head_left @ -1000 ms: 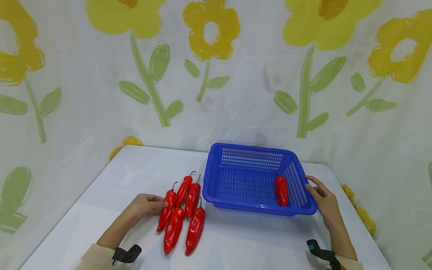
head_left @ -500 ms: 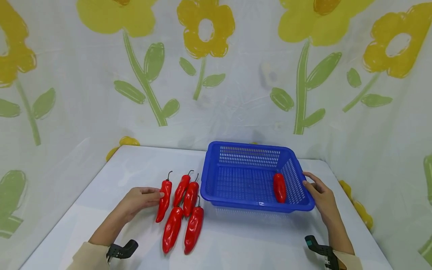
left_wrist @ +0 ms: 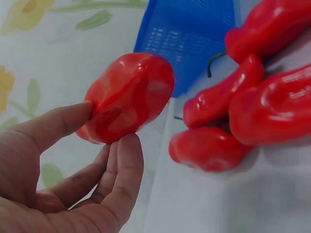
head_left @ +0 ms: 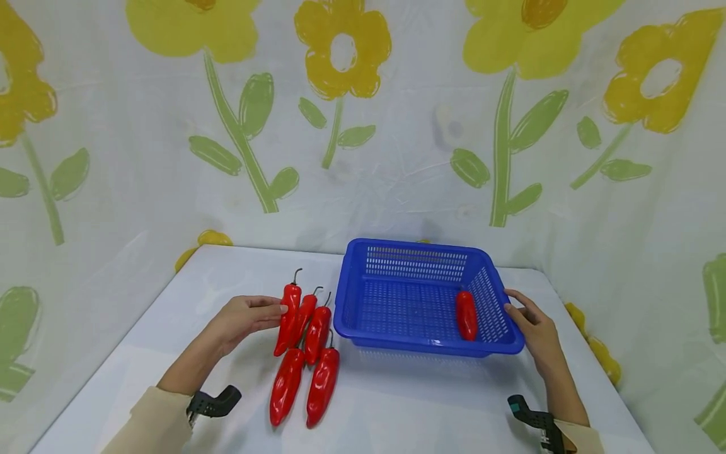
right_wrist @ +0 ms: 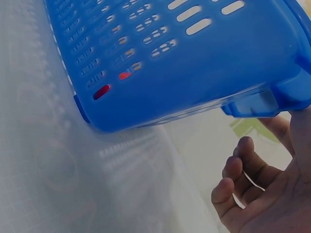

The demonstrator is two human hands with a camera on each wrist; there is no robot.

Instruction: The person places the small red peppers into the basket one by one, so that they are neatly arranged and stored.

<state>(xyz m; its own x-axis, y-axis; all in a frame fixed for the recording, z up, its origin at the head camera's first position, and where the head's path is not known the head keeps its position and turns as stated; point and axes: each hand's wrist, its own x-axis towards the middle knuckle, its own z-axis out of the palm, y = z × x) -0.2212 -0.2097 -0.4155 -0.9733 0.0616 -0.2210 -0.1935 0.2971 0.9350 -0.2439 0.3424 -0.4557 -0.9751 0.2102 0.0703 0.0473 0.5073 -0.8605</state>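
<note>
My left hand (head_left: 244, 318) pinches a red chili pepper (left_wrist: 129, 94) between thumb and fingers, lifted off the table with its stem pointing up. Several more red chili peppers (head_left: 323, 386) lie in a cluster just right of and below this hand; the nearest (head_left: 306, 312) is partly behind the held one. To the right stands a blue perforated plastic basket (head_left: 414, 343). One red pepper (head_left: 467, 315) lies inside, near its right wall. My right hand (head_left: 535, 334) grips the basket's right rim with thumb and index finger; its other fingers (right_wrist: 233, 170) curl loosely below.
A white table (head_left: 408, 410) carries everything. Behind it hangs a pale curtain (head_left: 408, 157) printed with yellow flowers and green leaves. Each wrist wears a black camera mount, the left one (head_left: 215, 401) and the right one (head_left: 533, 413).
My left hand has raised the leftmost pepper off the table and moved it up and right, over the cluster's upper edge. The right hand stays on the basket rim.
</note>
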